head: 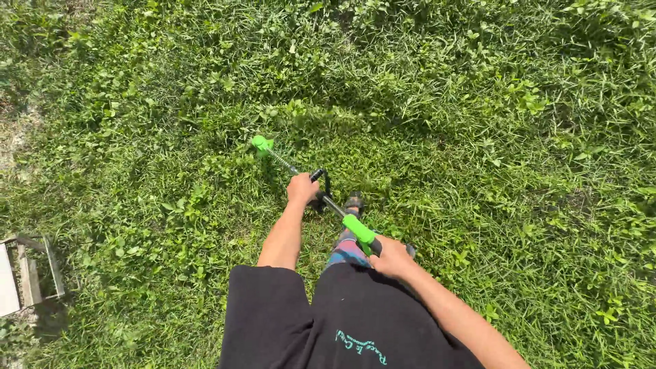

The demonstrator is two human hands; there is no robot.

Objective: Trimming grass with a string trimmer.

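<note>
I hold a green and black grass trimmer (358,229) that slants away from me to the upper left. Its green head (260,144) sits low in the grass (444,123). My left hand (301,188) is closed around the black front handle on the shaft. My right hand (392,258) grips the rear handle, just behind the green section. One sandalled foot (353,203) shows under the shaft.
Thick grass and low leafy weeds lie on every side. A grey metal frame (27,273) lies at the left edge on a bare patch. A strip of pale bare soil (10,143) runs along the far left.
</note>
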